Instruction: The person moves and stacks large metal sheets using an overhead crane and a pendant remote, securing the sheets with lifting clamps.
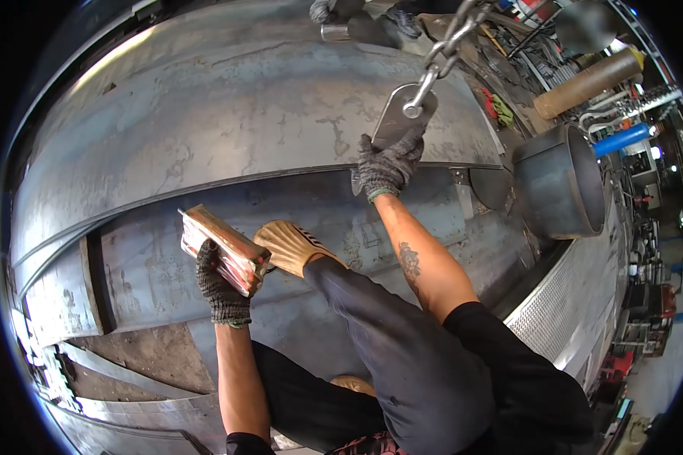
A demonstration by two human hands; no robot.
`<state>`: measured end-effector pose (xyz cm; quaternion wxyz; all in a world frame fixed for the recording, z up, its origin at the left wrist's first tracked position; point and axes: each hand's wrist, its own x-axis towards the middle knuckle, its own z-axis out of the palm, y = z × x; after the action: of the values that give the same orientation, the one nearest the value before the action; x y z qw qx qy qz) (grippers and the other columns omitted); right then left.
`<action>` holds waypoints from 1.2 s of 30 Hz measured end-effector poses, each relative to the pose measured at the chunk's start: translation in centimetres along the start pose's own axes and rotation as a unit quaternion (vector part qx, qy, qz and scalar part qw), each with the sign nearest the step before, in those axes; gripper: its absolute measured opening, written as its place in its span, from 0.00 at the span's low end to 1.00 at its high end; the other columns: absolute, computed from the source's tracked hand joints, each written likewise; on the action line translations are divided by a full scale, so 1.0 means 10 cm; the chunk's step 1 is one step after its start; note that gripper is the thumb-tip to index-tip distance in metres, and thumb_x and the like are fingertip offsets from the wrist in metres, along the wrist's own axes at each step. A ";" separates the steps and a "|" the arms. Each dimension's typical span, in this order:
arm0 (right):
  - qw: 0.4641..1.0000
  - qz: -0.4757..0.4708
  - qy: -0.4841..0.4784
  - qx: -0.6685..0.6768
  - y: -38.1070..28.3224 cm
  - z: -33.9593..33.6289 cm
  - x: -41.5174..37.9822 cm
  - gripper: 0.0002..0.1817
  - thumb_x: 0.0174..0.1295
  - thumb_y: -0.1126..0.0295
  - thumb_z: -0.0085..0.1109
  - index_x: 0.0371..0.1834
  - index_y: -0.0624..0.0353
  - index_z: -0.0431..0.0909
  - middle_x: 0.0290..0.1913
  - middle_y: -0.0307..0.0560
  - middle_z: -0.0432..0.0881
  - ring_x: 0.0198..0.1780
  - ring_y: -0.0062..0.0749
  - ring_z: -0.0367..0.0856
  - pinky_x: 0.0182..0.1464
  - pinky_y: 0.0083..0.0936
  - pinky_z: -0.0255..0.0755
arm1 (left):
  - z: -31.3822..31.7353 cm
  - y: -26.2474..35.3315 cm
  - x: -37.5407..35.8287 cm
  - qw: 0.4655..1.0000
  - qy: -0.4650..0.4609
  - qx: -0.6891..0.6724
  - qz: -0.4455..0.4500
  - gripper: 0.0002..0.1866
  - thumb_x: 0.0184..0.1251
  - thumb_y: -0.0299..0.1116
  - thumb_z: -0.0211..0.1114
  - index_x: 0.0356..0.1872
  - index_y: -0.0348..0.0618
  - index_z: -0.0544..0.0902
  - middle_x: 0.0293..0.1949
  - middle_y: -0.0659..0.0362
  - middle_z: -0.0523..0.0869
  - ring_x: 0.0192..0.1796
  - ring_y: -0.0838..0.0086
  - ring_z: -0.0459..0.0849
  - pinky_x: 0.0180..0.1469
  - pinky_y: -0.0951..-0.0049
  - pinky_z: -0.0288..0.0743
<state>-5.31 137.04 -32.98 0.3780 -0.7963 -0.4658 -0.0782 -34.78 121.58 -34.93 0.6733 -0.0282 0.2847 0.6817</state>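
My left hand [220,284], in a dark knit glove, is wrapped round a block-like bundle [224,249] with a brown top and reddish, shiny sides. My right hand [389,163], gloved in grey knit, grips the lower end of a flat metal clamp plate [407,114]. That plate hangs from a steel chain [448,47] by a ring through its top. Beneath the right hand runs the edge of a large steel sheet [265,114]. Close to the bundle, a tan shoe [292,246] stands on a lower steel plate [357,216].
A wide steel pipe section [558,182] stands at the right, near a brown cylinder [588,83] and a blue one [621,140]. Another person's gloved hand [322,10] shows at the top edge. Treaded metal plate [565,303] lies at lower right.
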 end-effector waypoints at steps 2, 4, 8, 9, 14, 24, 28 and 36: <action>1.000 0.000 -0.017 0.016 0.02 -0.01 -0.01 0.64 0.45 0.45 0.72 0.78 0.58 0.38 0.71 0.70 0.54 0.72 0.62 0.54 0.73 0.48 0.50 | 0.06 0.00 -0.04 1.000 -0.009 0.011 -0.005 0.28 0.58 0.41 0.67 0.56 0.37 0.73 0.47 0.50 0.82 0.48 0.57 0.82 0.53 0.51 0.79; 0.999 -0.015 -0.023 0.028 0.17 -0.07 -0.01 0.63 0.46 0.46 0.72 0.78 0.58 0.38 0.71 0.70 0.54 0.72 0.62 0.54 0.73 0.47 0.52 | 0.11 -0.02 -0.07 1.000 -0.005 -0.004 0.002 0.28 0.58 0.42 0.67 0.56 0.37 0.73 0.46 0.50 0.82 0.48 0.57 0.82 0.53 0.51 0.79; 0.972 -0.071 -0.213 0.071 0.59 -0.74 -0.22 0.56 0.53 0.47 0.67 0.78 0.53 0.42 0.72 0.70 0.55 0.72 0.64 0.56 0.72 0.44 0.56 | 0.47 -0.26 -0.24 0.999 -0.025 -0.004 0.031 0.28 0.58 0.44 0.67 0.56 0.39 0.74 0.48 0.53 0.82 0.50 0.58 0.82 0.54 0.51 0.78; 0.966 -0.056 -0.247 0.048 0.77 -1.05 -0.39 0.53 0.54 0.47 0.66 0.78 0.52 0.46 0.72 0.69 0.56 0.72 0.64 0.57 0.72 0.45 0.56 | 0.49 -0.35 -0.22 0.998 -0.058 -0.010 0.013 0.28 0.59 0.46 0.67 0.56 0.40 0.75 0.48 0.54 0.82 0.50 0.59 0.82 0.55 0.54 0.77; 0.916 -0.063 -0.357 -0.172 2.45 -2.63 -1.29 0.40 0.56 0.49 0.63 0.71 0.52 0.63 0.71 0.64 0.62 0.73 0.58 0.57 0.73 0.46 0.52 | 0.86 -0.88 -0.22 0.997 -0.077 0.031 0.005 0.25 0.62 0.47 0.67 0.55 0.45 0.76 0.49 0.57 0.82 0.51 0.64 0.81 0.58 0.57 0.75; 0.902 0.317 -0.175 -0.235 3.67 -4.41 -2.61 0.36 0.57 0.50 0.59 0.68 0.53 0.65 0.68 0.60 0.64 0.71 0.54 0.58 0.72 0.42 0.52 | 0.74 -1.03 -0.07 0.985 -0.124 0.106 -0.059 0.22 0.62 0.49 0.69 0.51 0.49 0.78 0.44 0.58 0.84 0.45 0.66 0.83 0.50 0.60 0.79; 0.904 0.315 -0.187 -0.221 3.75 -4.24 -2.41 0.34 0.57 0.52 0.58 0.66 0.53 0.66 0.66 0.59 0.65 0.70 0.53 0.60 0.71 0.41 0.53 | 0.85 -1.06 0.09 0.989 -0.042 0.131 -0.044 0.17 0.63 0.48 0.67 0.46 0.50 0.79 0.38 0.59 0.85 0.39 0.67 0.84 0.45 0.61 0.81; 0.908 0.287 -0.204 -0.227 3.79 -4.09 -2.23 0.29 0.58 0.55 0.57 0.62 0.54 0.69 0.62 0.57 0.68 0.67 0.50 0.63 0.68 0.39 0.56 | 0.88 -1.30 0.16 0.988 -0.013 0.092 -0.120 0.20 0.61 0.52 0.68 0.45 0.49 0.79 0.38 0.57 0.84 0.38 0.64 0.83 0.47 0.57 0.80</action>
<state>22.04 83.63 -35.00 0.0894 -0.9585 -0.2539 0.0942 -19.70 125.85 -32.79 0.7533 0.0088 0.3323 0.5675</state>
